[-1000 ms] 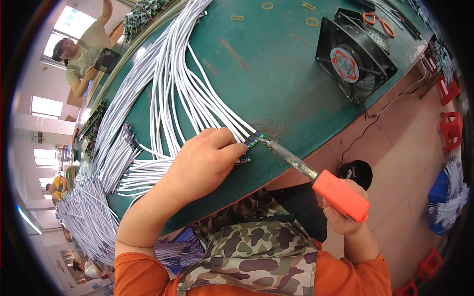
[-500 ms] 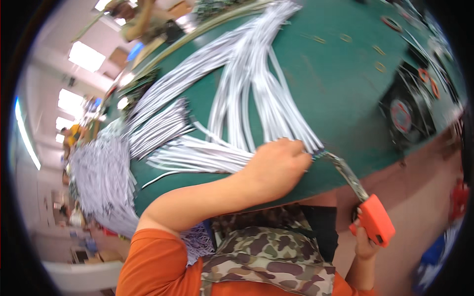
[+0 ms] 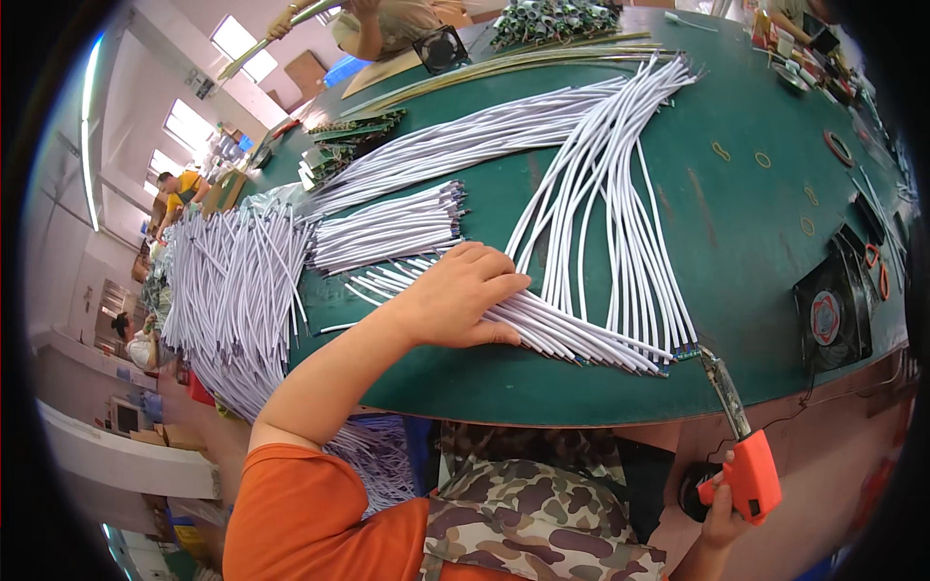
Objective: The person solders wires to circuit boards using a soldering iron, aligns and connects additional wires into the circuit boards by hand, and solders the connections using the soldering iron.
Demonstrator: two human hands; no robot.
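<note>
Pressing flat on a fan of white wires (image 3: 581,334) with the left hand (image 3: 455,300), palm down and fingers spread loosely over the strands, not clenched around any of them. Gripping an orange-handled soldering iron (image 3: 741,436) in the right hand (image 3: 722,513), fingers wrapped around the handle just off the near edge of the green table (image 3: 756,232), metal tip reaching up over that edge. Touching, or very nearly touching, the tip to the small green circuit board (image 3: 683,353) at the near ends of the wires, close to the table's front rim; too small to tell whether contact is being made. Lying gathered at the board, many wire ends already looking attached there in a row, so seemingly well along on this fan, though impossible to count joints finished or left. Waiting farther in on the table: a neat bundle of cut wires (image 3: 387,228) just beyond the left hand, and long loose strands running toward the far side. Hanging over the table's left edge, a big heap of more white wires (image 3: 232,290), suggesting plenty remaining. Sitting at the table's right edge, a black fan (image 3: 828,315). Working at the far side, another person's arm (image 3: 373,29).
</note>
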